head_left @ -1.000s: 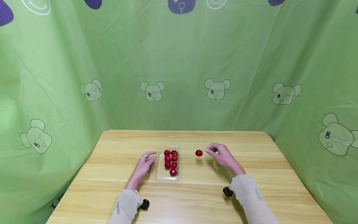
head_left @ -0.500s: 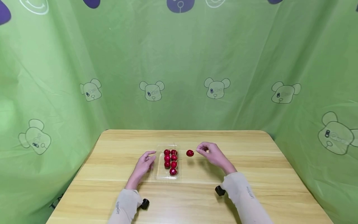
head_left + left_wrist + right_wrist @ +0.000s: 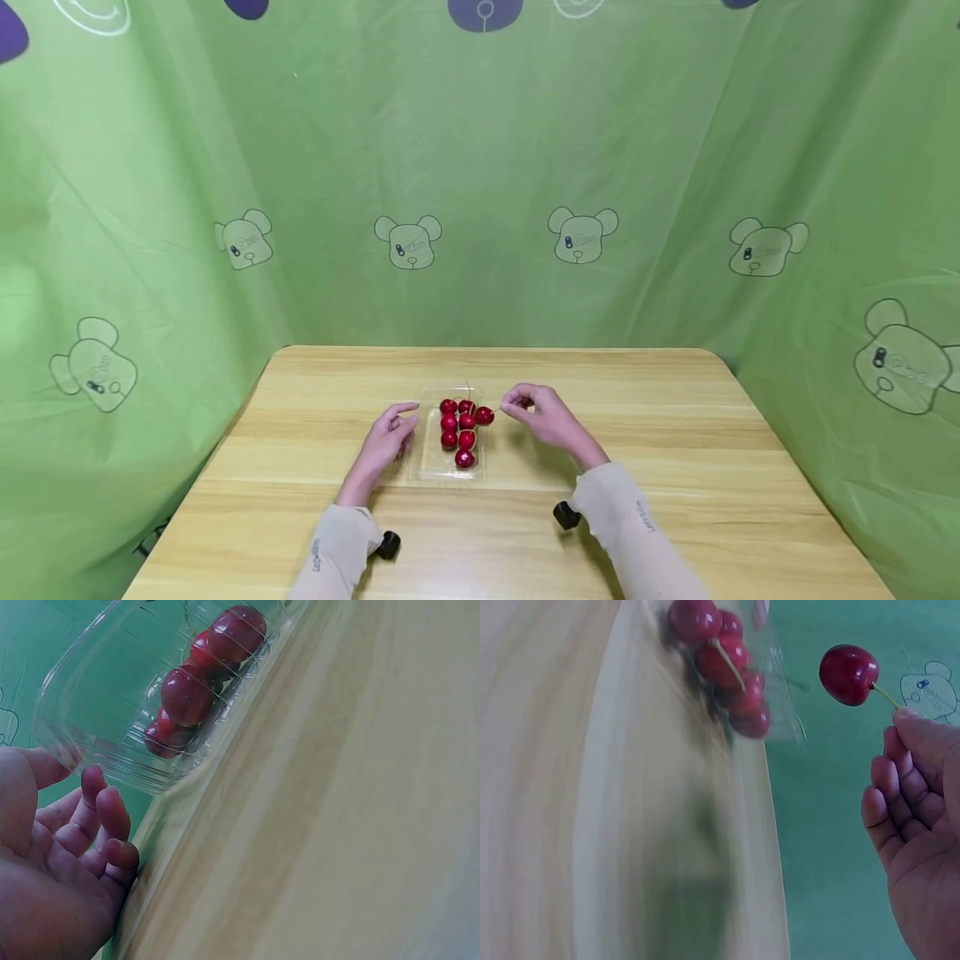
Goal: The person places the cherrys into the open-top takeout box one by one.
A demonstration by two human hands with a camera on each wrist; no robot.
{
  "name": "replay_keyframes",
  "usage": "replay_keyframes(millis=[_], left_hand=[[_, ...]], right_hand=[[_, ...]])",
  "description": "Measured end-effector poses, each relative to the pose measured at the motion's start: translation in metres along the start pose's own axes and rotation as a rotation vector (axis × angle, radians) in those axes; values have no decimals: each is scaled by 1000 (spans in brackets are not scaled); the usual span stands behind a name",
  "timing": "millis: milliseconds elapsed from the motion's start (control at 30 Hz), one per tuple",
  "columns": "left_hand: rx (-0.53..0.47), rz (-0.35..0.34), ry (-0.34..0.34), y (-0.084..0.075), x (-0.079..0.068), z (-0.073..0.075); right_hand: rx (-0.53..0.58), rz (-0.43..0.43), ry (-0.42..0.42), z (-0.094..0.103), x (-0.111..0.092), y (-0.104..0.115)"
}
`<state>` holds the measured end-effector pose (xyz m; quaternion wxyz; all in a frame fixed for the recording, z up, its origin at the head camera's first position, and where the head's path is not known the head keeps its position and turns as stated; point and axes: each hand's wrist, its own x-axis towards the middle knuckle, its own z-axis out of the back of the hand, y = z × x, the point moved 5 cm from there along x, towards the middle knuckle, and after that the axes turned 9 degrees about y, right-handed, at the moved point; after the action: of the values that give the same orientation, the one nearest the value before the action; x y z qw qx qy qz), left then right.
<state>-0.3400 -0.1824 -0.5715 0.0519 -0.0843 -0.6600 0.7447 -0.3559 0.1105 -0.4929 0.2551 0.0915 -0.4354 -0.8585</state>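
My right hand [image 3: 542, 412] pinches the thin stem of a dark red cherry [image 3: 485, 416] between thumb and finger. The cherry is held up at the right side of a clear plastic container [image 3: 432, 457], apart from the others in the right wrist view. Several red cherries [image 3: 448, 423] lie in two rows in the container, some with stems. My left hand [image 3: 383, 446] is at the container's left side, fingers relaxed and loosely bent. In the left wrist view, a fingertip [image 3: 66, 759] lies at the container's corner; whether it touches is hard to tell.
The container stands on a light wooden table [image 3: 645, 383] with rounded far corners. A green curtain [image 3: 487, 150] with bear-head prints surrounds the table on the back and sides. Black wrist devices [image 3: 566, 515] sit below both sleeves.
My right hand has moved left with the cherry, from the table's right side to the container's right edge. My left hand and the container have stayed in place.
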Motion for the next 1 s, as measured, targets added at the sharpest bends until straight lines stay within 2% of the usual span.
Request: replay_keyframes(millis=[300, 1000], left_hand=[[-5, 1, 9, 2, 0, -2], [-8, -5, 8, 2, 1, 1]], right_hand=[[7, 9, 33, -21, 6, 5], [45, 1, 95, -55, 13, 17]])
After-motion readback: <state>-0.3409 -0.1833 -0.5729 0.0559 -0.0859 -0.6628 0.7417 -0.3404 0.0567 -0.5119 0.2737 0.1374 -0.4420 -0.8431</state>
